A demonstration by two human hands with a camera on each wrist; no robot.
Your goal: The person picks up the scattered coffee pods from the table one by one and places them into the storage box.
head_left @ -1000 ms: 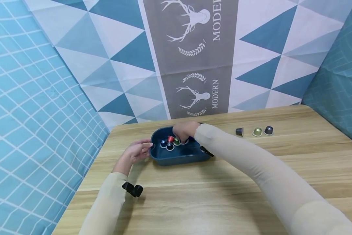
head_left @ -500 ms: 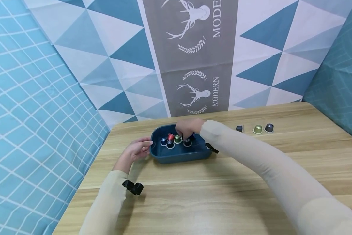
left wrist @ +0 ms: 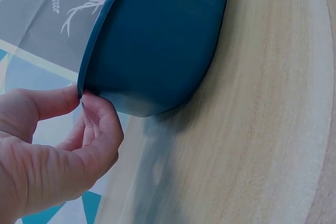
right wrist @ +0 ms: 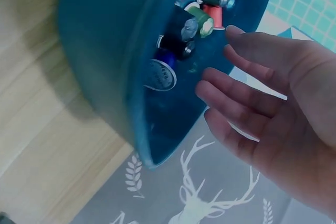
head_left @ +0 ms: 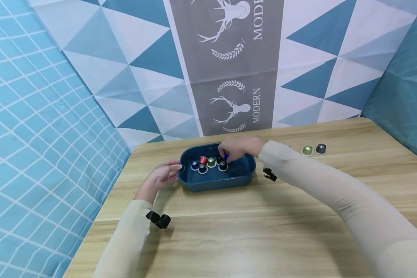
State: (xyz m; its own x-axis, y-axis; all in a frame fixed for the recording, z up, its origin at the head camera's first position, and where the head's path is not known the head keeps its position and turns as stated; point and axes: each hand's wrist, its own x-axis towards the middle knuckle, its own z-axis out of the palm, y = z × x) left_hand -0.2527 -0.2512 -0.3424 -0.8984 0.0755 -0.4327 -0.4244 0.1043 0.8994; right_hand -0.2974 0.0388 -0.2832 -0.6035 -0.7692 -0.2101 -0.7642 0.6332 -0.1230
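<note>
A dark blue oblong tub (head_left: 215,184) stands on the wooden table, with several coffee capsules inside. Among them are a red capsule (head_left: 203,159), a green capsule (head_left: 211,162), dark capsules (head_left: 223,166) and a blue capsule (right wrist: 164,59) lying on its side. My left hand (head_left: 164,175) pinches the tub's left-end rim between thumb and finger, as the left wrist view shows. Over the tub's far side is my right hand (head_left: 239,147). In the right wrist view its fingers are loosely bent and spread, holding nothing, a little apart from the capsules.
Right of the tub, a light green capsule (head_left: 307,150) and a dark capsule (head_left: 320,149) stand on the table (head_left: 229,231). My right sleeve (head_left: 309,181) crosses the table in front of them. A patterned cloth backdrop (head_left: 152,69) rises behind the table's far edge.
My right hand has moved right and up from among the capsules, uncovering dark ones and the blue one. The sleeve now mostly covers a capsule lying on the table. My left hand keeps its place.
</note>
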